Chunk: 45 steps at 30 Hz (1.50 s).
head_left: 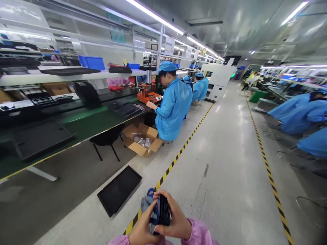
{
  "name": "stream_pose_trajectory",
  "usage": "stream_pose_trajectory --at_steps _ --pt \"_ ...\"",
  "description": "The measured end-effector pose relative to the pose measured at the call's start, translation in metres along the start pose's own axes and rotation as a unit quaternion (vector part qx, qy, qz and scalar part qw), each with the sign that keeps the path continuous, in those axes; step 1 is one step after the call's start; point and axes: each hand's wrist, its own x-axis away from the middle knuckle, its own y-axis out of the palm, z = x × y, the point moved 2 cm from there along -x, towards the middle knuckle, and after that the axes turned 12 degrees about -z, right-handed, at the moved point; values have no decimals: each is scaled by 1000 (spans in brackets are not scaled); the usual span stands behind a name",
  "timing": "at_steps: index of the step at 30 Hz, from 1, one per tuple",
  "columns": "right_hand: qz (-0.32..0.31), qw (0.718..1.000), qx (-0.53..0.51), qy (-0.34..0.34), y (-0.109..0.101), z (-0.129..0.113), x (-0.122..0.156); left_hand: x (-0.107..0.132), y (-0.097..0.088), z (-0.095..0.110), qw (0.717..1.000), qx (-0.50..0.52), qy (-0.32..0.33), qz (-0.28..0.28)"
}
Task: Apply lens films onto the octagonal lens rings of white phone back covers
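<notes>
At the bottom middle of the head view, both my hands hold a small stack of thin black flat parts (163,211), edge-on to me. My left hand (143,228) supports the stack from the left, with a bit of blue and grey material under the fingers. My right hand (173,217) wraps over the stack's top and right side. Both my sleeves are pink. Under my hands lies the pale factory floor with a yellow-black striped line (178,154).
A black tray (119,189) lies on the floor to the left. An open cardboard box (143,139) and a black stool (107,139) stand by the green workbench (84,124). People in blue coats (172,105) sit at it; others sit at right (298,114).
</notes>
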Motion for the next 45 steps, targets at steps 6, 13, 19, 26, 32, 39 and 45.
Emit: stream_pose_trajectory --at_steps 6,13,19,26,32,39,45 --pt "107 993 -26 38 -131 44 -104 -163 -107 69 990 -51 115 -57" --pt "196 980 23 12 -274 67 -185 -326 -182 123 965 -98 218 -108" --pt "147 985 -70 55 -379 157 -237 -441 -210 78 991 -41 100 -78" --pt "-19 995 -97 -14 -538 177 -346 -574 -267 124 996 -7 26 87" --pt "-108 990 -92 5 -599 203 -429 -634 -304 126 985 -2 -18 172" --pt "-145 975 -159 60 -598 254 -478 -664 -333 73 979 44 -31 196" --pt "-53 988 -36 140 -599 276 -529 -681 -452 76 997 -55 -28 46"
